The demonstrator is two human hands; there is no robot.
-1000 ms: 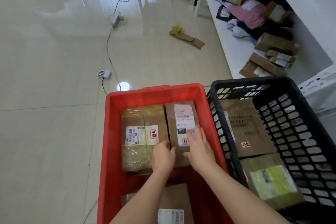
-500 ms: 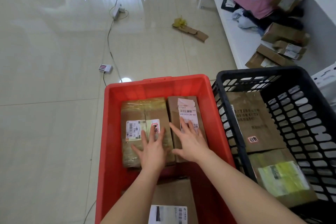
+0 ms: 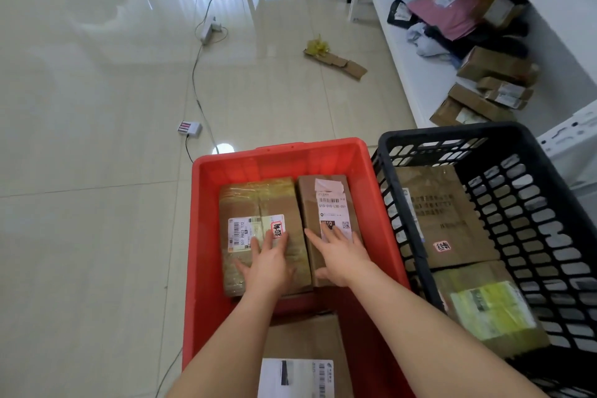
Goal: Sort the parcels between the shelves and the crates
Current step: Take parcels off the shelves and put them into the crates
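Where glossy tile floor (image 3: 97, 236) spreads, red crate (image 3: 206, 236) adjoins black crate (image 3: 549, 220)

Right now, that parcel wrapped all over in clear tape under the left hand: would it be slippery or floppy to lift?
The taped parcel looks glossy, so probably somewhat slippery to bare fingers. Its squared edges suggest a stiff box that should keep its shape. Lying flat in the red crate, it seems unlikely to tip or roll.

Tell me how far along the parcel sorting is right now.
Done: two parcels lie in the black crate, three in the red crate. In hand: left hand flat on the taped parcel, right hand on the narrow labelled parcel. Left: a pile on the white shelf.
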